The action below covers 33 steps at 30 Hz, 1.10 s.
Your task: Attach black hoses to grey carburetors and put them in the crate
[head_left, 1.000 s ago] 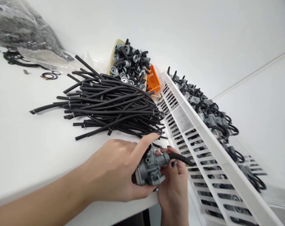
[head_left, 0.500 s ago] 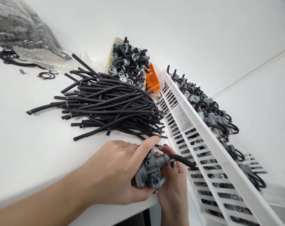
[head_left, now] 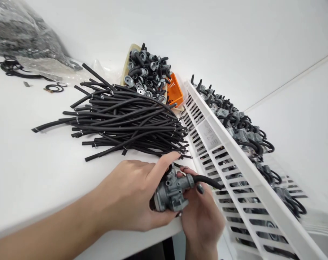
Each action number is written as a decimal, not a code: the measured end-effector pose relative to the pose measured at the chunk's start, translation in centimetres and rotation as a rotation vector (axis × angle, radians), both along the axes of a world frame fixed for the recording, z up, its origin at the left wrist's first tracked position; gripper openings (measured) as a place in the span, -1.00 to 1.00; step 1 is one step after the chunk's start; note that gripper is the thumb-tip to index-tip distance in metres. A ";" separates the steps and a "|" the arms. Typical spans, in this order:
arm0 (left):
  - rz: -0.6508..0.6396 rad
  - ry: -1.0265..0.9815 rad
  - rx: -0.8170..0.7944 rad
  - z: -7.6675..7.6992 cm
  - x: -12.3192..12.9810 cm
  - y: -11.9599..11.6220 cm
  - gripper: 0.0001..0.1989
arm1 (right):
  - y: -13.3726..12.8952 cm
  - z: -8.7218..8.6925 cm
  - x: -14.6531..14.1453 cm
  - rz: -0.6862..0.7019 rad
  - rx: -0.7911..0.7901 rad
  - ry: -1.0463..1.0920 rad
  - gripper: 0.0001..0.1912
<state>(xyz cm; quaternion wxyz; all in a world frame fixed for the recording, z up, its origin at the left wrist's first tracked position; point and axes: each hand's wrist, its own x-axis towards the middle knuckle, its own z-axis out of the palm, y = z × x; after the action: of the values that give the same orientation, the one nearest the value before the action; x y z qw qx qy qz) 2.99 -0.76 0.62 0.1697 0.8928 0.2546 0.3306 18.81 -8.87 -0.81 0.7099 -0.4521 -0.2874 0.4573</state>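
Over the table's front edge, my left hand (head_left: 135, 196) is closed round a grey metal carburetor (head_left: 170, 193), index finger over its top and thumb underneath. A short black hose (head_left: 208, 181) sticks out from the carburetor's right side, its free end pointing at the white crate. My right hand (head_left: 203, 213) cups the carburetor from behind and the right, fingers curled behind the hose fitting and thumb just below the hose. Part of its grip is hidden behind the carburetor. Just beyond both hands lies a pile of black rubber hoses (head_left: 131, 119), several with small wire clips.
A white slotted crate (head_left: 234, 162) on the right holds several carburetors (head_left: 242, 133) with hoses. Behind the pile stand a cream bin (head_left: 126, 66) full of caps with black elbows and an orange basket (head_left: 175, 92). A clear plastic bag (head_left: 25, 36) and black rings (head_left: 55, 88) lie far left.
The carburetor has shifted slightly up and left with my left hand. My right hand has turned, its palm moving right and its thumb easing away from the hose.
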 end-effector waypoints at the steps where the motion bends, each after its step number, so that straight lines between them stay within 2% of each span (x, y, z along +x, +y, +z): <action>1: 0.003 -0.002 -0.001 0.0 0.0 0.0 -0.20 | 0.0 0.1 0.0 0.004 0.004 -0.001 -0.70; 7: 0.006 -0.010 -0.021 0.0 0.0 0.0 -0.21 | 0.1 0.4 -0.3 0.009 -0.034 0.028 -0.69; 21: 0.017 -0.028 0.038 -0.1 0.0 0.1 -0.22 | 0.6 -0.7 0.2 -0.050 -0.067 -0.002 -0.73; 26: -0.018 -0.037 0.081 -0.4 0.1 0.2 -0.21 | 0.6 -0.6 0.1 -0.041 -0.102 -0.023 -0.68; 33: 0.004 -0.035 0.064 -0.5 0.0 0.0 -0.22 | 0.8 -0.5 0.0 -0.029 -0.083 -0.019 -0.73</action>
<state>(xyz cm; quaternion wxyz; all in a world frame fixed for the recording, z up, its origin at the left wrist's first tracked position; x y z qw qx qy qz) 2.98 -0.77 0.15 0.1449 0.8914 0.2426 0.3543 18.85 -8.07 -1.36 0.6942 -0.4896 -0.2682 0.4545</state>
